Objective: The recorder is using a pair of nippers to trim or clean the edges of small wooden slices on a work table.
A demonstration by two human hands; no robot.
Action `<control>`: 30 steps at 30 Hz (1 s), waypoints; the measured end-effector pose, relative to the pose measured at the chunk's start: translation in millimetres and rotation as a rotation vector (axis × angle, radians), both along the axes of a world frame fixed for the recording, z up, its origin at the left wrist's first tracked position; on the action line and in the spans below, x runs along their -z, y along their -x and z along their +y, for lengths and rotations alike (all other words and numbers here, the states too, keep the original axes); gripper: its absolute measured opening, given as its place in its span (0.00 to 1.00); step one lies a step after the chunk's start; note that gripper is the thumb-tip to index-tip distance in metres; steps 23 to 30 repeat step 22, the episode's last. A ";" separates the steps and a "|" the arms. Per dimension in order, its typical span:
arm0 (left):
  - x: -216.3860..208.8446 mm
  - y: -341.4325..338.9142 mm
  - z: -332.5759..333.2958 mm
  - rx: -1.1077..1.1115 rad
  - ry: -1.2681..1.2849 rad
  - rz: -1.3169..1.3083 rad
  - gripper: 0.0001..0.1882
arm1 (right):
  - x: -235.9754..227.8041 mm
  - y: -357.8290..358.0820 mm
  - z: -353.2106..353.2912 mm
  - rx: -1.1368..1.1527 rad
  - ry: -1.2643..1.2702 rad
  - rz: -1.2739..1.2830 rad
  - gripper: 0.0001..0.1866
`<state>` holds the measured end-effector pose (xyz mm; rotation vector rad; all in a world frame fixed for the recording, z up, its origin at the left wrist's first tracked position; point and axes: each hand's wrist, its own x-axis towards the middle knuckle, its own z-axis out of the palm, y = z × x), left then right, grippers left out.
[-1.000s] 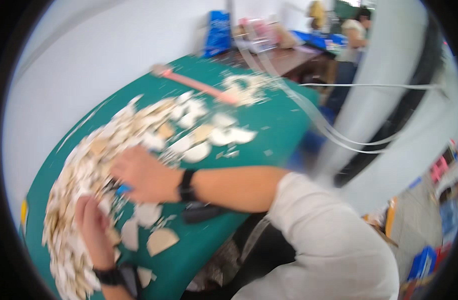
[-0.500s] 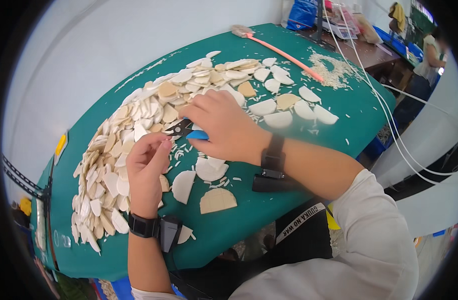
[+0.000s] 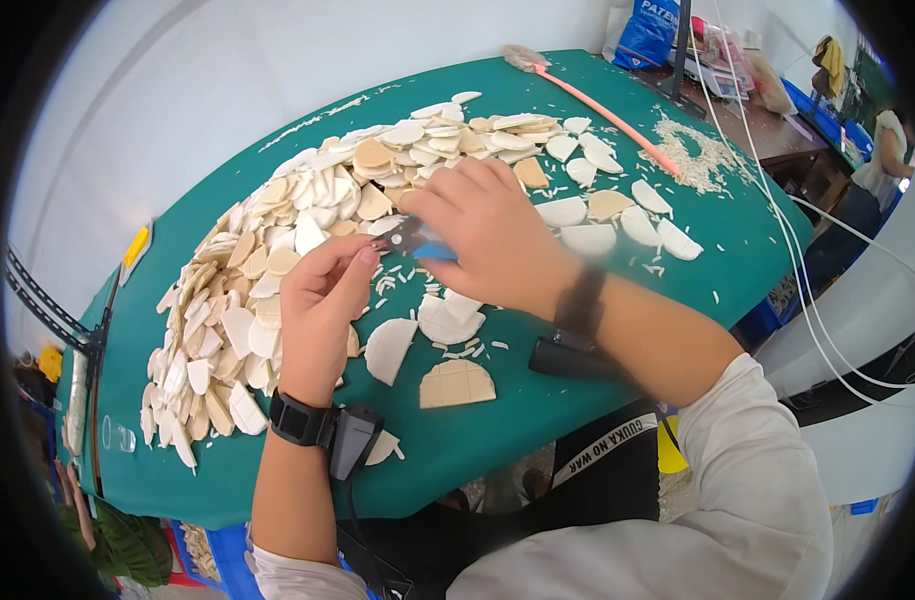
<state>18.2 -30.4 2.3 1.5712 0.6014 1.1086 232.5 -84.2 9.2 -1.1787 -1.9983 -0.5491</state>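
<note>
My right hand [image 3: 497, 235] is closed round a pair of cutting pliers [image 3: 401, 240] with blue handles and dark jaws. The jaws point left, toward the fingertips of my left hand [image 3: 322, 300]. Thumb and forefinger of that hand are pinched at the jaw tips on something too small to make out. Both hands are just above the green table [image 3: 477, 440], beside a big heap of white and beige flat pieces [image 3: 247, 300]. Near my left wrist lie a white half-round piece [image 3: 390, 350] and a scored beige one [image 3: 457, 384]. Small white strips [image 3: 387, 283] are scattered below the pliers.
An orange-handled brush [image 3: 607, 115] lies at the far right, its handle ending by a pile of thin off-cuts [image 3: 692, 155]. White cables [image 3: 767, 200] hang at the right. A person [image 3: 887, 160] is in the right background. A yellow-handled tool [image 3: 137, 246] rests at the left edge.
The whole view has shifted, so table and hands appear farther right. Both hands keep together over the same spot, the pliers still in the right one.
</note>
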 end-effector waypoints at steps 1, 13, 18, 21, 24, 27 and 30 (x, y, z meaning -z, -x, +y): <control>0.2 0.5 0.3 0.002 0.023 -0.019 0.09 | 0.0 0.2 0.0 0.014 -0.004 -0.005 0.28; 2.1 3.2 3.5 -0.006 0.020 0.014 0.09 | 0.3 2.9 -2.1 0.070 0.029 -0.063 0.29; -0.8 3.1 3.8 0.008 0.007 0.045 0.10 | 0.4 3.1 -0.9 0.081 -0.024 -0.100 0.24; -2.4 3.0 3.9 0.019 0.001 0.069 0.10 | -0.2 2.3 -1.6 0.096 -0.008 -0.117 0.25; -3.8 3.6 3.0 0.015 -0.003 0.082 0.10 | -0.4 2.4 -1.6 0.097 0.001 -0.123 0.25; -3.8 3.6 3.0 0.015 -0.003 0.082 0.10 | -0.4 2.4 -1.6 0.097 0.001 -0.123 0.25; -3.8 3.6 3.0 0.015 -0.003 0.082 0.10 | -0.4 2.4 -1.6 0.097 0.001 -0.123 0.25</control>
